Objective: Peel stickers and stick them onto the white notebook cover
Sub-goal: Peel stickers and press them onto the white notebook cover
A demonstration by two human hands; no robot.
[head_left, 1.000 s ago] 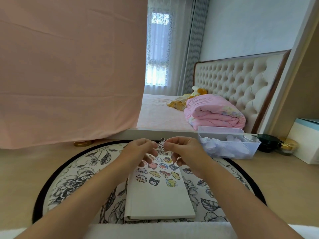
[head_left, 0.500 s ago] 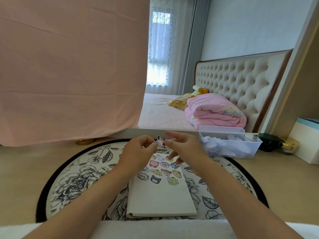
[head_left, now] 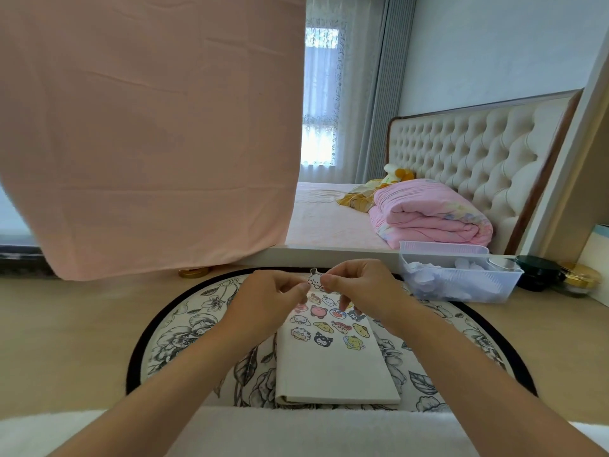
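Pinching the sticker [head_left: 315, 279] between them, fingers of the left hand [head_left: 273, 300] and right hand [head_left: 364, 288] risk folding its sticky face onto itself before it reaches the notebook [head_left: 333, 371] below them.

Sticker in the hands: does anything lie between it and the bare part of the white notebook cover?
Nothing visible does. The sticker is pinched between the left hand and the right hand, above the far end of the notebook; its near half lies bare.
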